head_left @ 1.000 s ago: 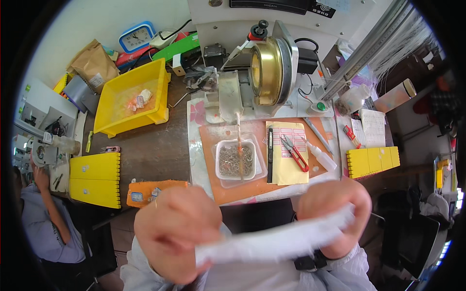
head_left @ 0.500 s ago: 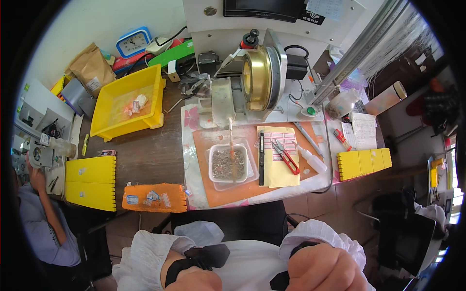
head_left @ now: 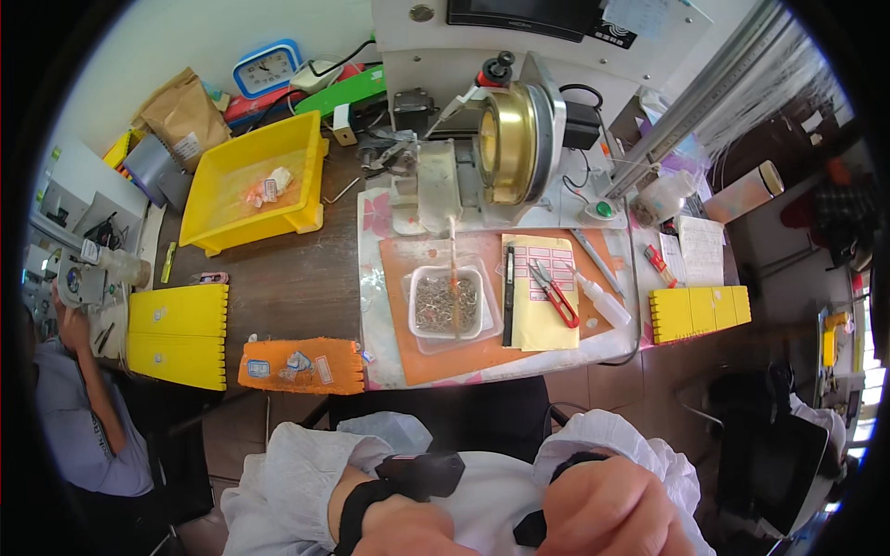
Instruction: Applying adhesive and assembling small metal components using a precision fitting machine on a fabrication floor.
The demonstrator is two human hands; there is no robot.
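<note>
Low in the view, close to my body, are both my hands, in white sleeves with black straps and small black boxes at the wrists. My left hand (head_left: 408,530) shows only its back; the lower edge cuts off its fingers. My right hand (head_left: 612,508) is curled with its fingers bent together, and whatever they may hold is hidden. Ahead on the bench sits a white square tub (head_left: 447,304) full of small metal pieces, a thin stick standing over it. To its right, red-handled thread snips (head_left: 556,295) and a black pen-like tool (head_left: 509,296) rest on a yellow envelope (head_left: 542,335).
A machine with a brass drum (head_left: 506,148) stands behind the tub. At left are a yellow bin (head_left: 252,232), an orange board (head_left: 320,350) and a yellow board (head_left: 176,338). A white squeeze bottle (head_left: 607,306) lies at right. Another person's arm (head_left: 100,394) reaches in far left.
The bench and its things sit slightly further right and higher in view. My left hand has moved right, toward my right hand, which stays curled.
</note>
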